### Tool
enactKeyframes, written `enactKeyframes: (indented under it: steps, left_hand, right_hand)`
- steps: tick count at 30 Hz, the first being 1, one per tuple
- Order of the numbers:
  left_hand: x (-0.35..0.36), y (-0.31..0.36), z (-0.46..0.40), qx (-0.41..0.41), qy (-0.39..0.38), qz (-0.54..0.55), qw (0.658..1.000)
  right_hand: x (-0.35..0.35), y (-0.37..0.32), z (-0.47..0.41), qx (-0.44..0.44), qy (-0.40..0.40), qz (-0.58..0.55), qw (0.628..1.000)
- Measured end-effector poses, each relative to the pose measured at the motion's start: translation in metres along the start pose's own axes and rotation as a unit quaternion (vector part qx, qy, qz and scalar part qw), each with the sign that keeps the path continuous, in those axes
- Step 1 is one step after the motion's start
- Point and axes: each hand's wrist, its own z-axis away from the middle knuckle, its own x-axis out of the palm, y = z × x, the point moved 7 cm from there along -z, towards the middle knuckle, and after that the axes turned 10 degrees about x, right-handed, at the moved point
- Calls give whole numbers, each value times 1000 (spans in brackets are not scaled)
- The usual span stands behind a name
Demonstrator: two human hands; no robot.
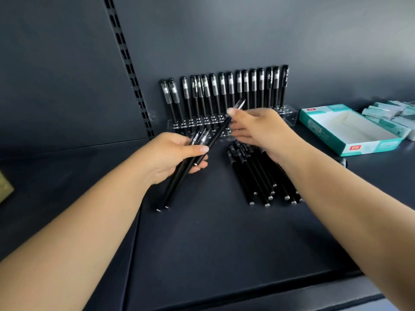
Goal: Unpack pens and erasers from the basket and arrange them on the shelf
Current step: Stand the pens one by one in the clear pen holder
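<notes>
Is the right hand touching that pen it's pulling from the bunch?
Touching. The head view shows the right hand pinching the slanted pen near its cap.

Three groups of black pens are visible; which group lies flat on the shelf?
The loose black pens under the right wrist; the others stand in the clear acrylic holder or are held.

Pens in the rack (224, 90): matte black, clear-grey caps with white print. Loose pens (258, 173) on the shelf (213, 243): same black, silver end tips. Shelf and back panel (224, 30): dark navy-grey. Holder (289, 115): clear acrylic. Open box (350, 129): teal and white with red labels. Erasers (390, 115): pale mint wrap.
</notes>
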Motion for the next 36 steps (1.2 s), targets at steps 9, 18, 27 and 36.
enactKeyframes:
  steps: [9,18,27,36]
  left_hand:
    - [-18,20,20,229,75,166,956]
    - [-12,-17,18,195,48,82,976]
    - [-4,-29,10,170,-8,37,985]
    - [-46,-25,-27,182,163,182,953]
  right_hand:
    - [29,-57,24,-99,-100,-143,980]
    - [48,-20,30,-112,-87,-27,989]
    - [44,-17,25,-59,-162,-98,980]
    - [36,-61,-26,-98,-97,-144,980]
